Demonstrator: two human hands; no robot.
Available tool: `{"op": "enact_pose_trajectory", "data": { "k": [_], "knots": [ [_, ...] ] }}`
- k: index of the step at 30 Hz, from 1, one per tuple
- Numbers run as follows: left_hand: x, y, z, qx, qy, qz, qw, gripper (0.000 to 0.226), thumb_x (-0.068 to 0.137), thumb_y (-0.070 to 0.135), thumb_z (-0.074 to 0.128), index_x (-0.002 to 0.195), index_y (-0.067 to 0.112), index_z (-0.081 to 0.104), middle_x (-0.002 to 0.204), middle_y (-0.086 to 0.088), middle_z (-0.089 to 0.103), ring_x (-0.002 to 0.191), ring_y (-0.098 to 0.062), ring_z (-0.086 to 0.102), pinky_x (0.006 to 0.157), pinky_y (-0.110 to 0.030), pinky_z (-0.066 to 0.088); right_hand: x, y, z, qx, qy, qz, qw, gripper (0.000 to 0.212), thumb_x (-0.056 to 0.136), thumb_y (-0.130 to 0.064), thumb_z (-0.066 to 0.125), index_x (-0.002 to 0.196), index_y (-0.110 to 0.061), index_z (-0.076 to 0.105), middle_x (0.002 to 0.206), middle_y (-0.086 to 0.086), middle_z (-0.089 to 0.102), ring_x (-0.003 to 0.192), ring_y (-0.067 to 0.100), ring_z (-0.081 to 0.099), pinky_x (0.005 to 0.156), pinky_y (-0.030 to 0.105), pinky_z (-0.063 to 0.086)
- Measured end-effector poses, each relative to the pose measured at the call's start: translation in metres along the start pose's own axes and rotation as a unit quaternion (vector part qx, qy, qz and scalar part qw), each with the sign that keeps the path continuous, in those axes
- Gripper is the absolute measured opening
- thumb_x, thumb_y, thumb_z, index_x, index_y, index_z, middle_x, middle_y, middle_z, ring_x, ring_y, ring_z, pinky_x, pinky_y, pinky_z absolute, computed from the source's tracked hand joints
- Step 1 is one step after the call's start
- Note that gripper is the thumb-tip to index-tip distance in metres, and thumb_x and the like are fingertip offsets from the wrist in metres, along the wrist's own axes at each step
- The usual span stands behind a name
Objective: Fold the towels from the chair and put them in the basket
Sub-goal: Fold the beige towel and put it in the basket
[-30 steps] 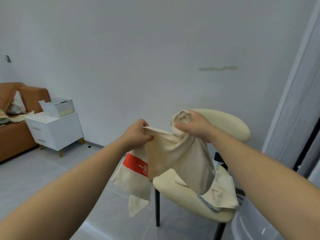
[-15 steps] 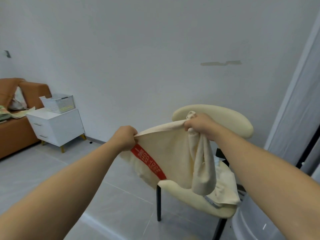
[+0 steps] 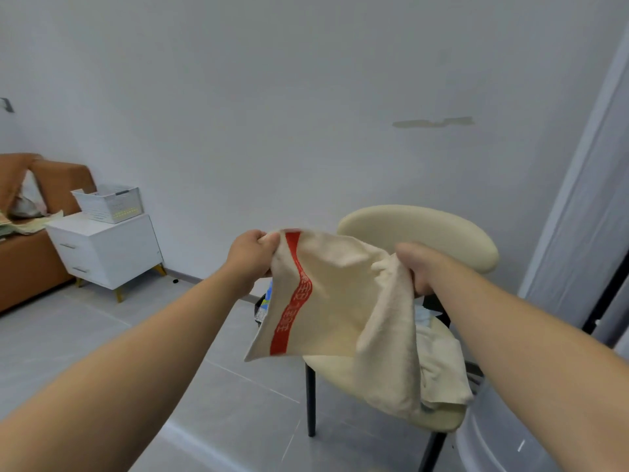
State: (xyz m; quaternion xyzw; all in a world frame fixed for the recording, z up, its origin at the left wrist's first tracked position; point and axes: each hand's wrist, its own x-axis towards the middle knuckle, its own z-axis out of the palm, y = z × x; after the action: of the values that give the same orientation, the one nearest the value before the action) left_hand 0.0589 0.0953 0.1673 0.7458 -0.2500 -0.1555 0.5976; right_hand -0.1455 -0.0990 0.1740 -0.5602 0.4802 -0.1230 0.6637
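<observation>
I hold a cream towel (image 3: pixel 335 298) with a red printed stripe up in the air in front of a cream chair (image 3: pixel 418 229). My left hand (image 3: pixel 252 255) pinches its upper left corner beside the stripe. My right hand (image 3: pixel 420 267) grips the bunched upper right part, from which a long fold hangs down over the seat. Another cream towel (image 3: pixel 442 366) lies crumpled on the chair seat. A white slotted basket (image 3: pixel 109 202) stands on a white bedside cabinet (image 3: pixel 109 250) far to the left.
An orange sofa (image 3: pixel 30 253) with a cushion and cloths stands at the left edge. Grey tiled floor (image 3: pixel 102 338) stretches between the cabinet and the chair. A grey curtain (image 3: pixel 585 199) hangs at the right, and a pale round container (image 3: pixel 500 437) sits below it.
The towel has been turned and spread: the red stripe now runs down from my left hand, and my hands are further apart than a second ago. My view has shifted slightly.
</observation>
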Motion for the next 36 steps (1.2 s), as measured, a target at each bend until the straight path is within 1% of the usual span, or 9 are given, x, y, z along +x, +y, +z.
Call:
{"op": "enact_pose_trajectory", "data": {
  "k": [4,8,12,17,20,24,28,32,36],
  "knots": [
    [-0.005,0.01,0.011,-0.036,0.024,-0.012,0.999,0.027,0.095,0.015,0.064,0.116,0.001,0.053,0.104,-0.018,0.065,0.085,-0.025,0.07,0.066,-0.036,0.063,-0.004,0.001,0.013,-0.136,0.068,-0.059,0.987,0.033,0.104,-0.034,0.028,0.106,-0.012,0.052,0.1,0.015,0.062,0.081,0.03,0.062,0.072,0.042,0.055],
    [-0.009,0.009,0.02,-0.029,-0.003,-0.026,0.999,0.028,0.094,0.002,0.058,0.12,0.008,0.049,0.1,-0.015,0.059,0.077,-0.024,0.067,0.068,-0.033,0.062,0.0,-0.004,0.023,-0.271,0.086,-0.186,0.94,0.034,0.108,-0.026,0.026,0.125,-0.005,0.047,0.094,0.006,0.046,0.08,0.02,0.048,0.068,0.027,0.04],
    [-0.012,0.009,0.022,0.068,-0.006,0.045,0.997,0.016,0.092,0.001,0.054,0.099,0.013,0.063,0.081,-0.013,0.065,0.057,-0.017,0.064,0.066,-0.034,0.06,0.004,-0.003,0.032,-0.219,0.089,-0.214,0.948,0.032,0.102,-0.024,0.052,0.126,-0.003,0.055,0.085,0.003,0.051,0.069,0.016,0.049,0.058,0.023,0.038],
    [-0.016,0.012,0.023,0.155,-0.046,0.101,0.982,0.035,0.092,-0.001,0.04,0.084,0.017,0.07,0.077,-0.01,0.07,0.061,-0.017,0.063,0.063,-0.034,0.052,-0.008,-0.005,0.05,-0.11,-0.05,-0.215,0.969,0.015,0.097,-0.008,0.063,0.112,-0.01,0.063,0.082,0.009,0.061,0.063,0.017,0.061,0.048,0.026,0.054],
    [-0.019,0.016,0.022,0.193,-0.074,0.132,0.97,0.04,0.089,-0.004,0.039,0.081,0.018,0.072,0.086,-0.009,0.07,0.073,-0.02,0.06,0.068,-0.034,0.052,-0.018,-0.01,0.055,-0.058,-0.154,-0.184,0.969,0.019,0.094,-0.006,0.065,0.111,0.002,0.065,0.095,0.016,0.068,0.08,0.028,0.072,0.071,0.04,0.063],
    [-0.026,0.021,0.021,0.226,-0.092,0.154,0.958,0.036,0.085,0.0,0.044,0.083,0.022,0.073,0.09,0.001,0.071,0.088,-0.017,0.063,0.079,-0.032,0.053,-0.026,-0.01,0.05,-0.071,-0.306,-0.129,0.941,0.045,0.084,0.009,0.046,0.126,0.003,0.06,0.119,0.024,0.068,0.109,0.037,0.069,0.089,0.044,0.058],
    [-0.032,0.025,0.017,0.186,-0.124,0.165,0.961,0.029,0.093,0.021,0.049,0.084,0.023,0.076,0.094,0.008,0.071,0.097,-0.011,0.062,0.086,-0.034,0.051,-0.022,0.0,0.054,-0.114,-0.258,-0.213,0.935,0.027,0.096,0.003,0.055,0.121,0.005,0.064,0.107,0.022,0.073,0.097,0.031,0.073,0.082,0.037,0.061],
    [-0.035,0.022,0.015,0.231,-0.145,0.201,0.941,0.037,0.083,0.065,0.065,0.088,0.029,0.071,0.082,0.01,0.067,0.08,-0.008,0.061,0.069,-0.025,0.047,-0.019,0.004,0.059,-0.162,-0.179,-0.275,0.931,0.032,0.098,-0.023,0.064,0.114,0.005,0.065,0.093,0.019,0.076,0.085,0.03,0.076,0.068,0.031,0.059],
    [-0.029,0.02,0.015,0.251,-0.121,0.233,0.932,0.032,0.081,0.055,0.074,0.09,0.025,0.069,0.081,0.003,0.068,0.076,-0.013,0.062,0.067,-0.029,0.049,-0.02,0.005,0.062,-0.224,-0.127,-0.318,0.912,0.032,0.094,-0.039,0.068,0.094,-0.007,0.064,0.07,0.005,0.073,0.061,0.024,0.07,0.055,0.027,0.05]
  ]
}}
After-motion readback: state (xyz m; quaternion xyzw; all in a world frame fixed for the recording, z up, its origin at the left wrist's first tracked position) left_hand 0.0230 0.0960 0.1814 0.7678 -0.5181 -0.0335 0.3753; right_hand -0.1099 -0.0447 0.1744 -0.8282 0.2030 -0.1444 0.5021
